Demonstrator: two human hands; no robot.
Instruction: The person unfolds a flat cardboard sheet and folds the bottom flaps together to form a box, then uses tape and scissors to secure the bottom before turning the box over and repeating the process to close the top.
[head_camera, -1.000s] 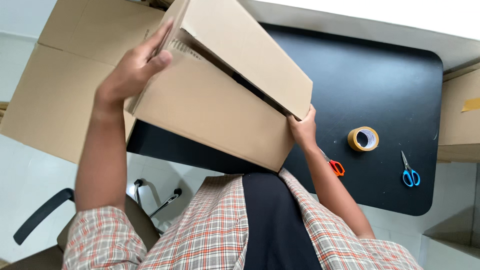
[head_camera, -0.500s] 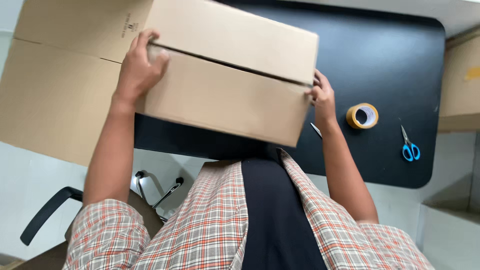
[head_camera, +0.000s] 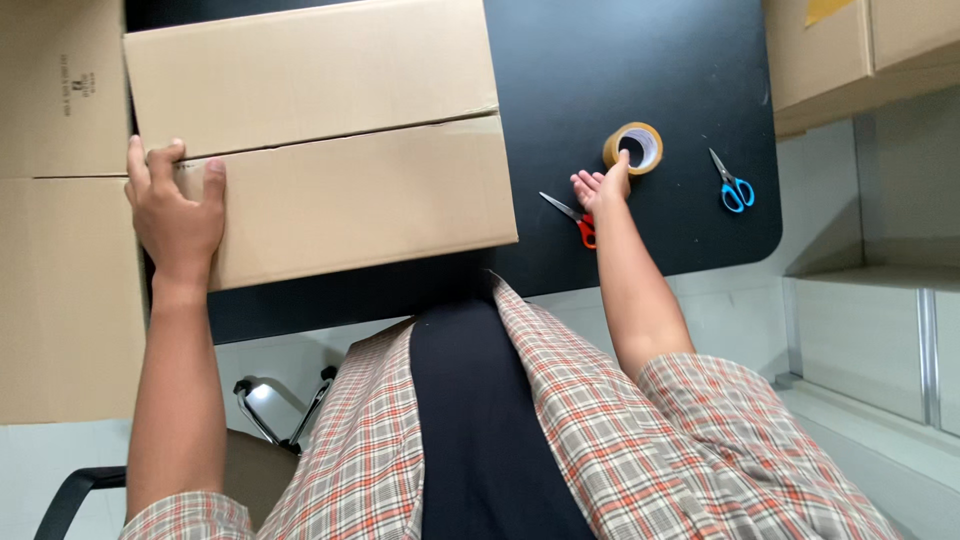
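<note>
- Cardboard box (head_camera: 320, 140): lies flat on the black surface (head_camera: 620, 60), flaps folded shut, with the seam between the two flaps running across its top.
- Left hand (head_camera: 175, 215): rests on the box's left end, palm down, fingers curled over the edge at the seam and thumb laid on the lower flap; it grips nothing else.
- Right hand (head_camera: 600, 185): well apart from the box, stretched out flat with fingers extended, fingertips touching the lower rim of the roll of tan tape (head_camera: 633, 147). The roll is not enclosed.
- Red-handled scissors (head_camera: 572, 216): lie on the surface just beside the right hand, partly under it.
- Blue-handled scissors (head_camera: 732, 183): lie to the right of the tape, near the surface's edge.
- Flattened cardboard sheet (head_camera: 60, 250): sits left of the box.
</note>
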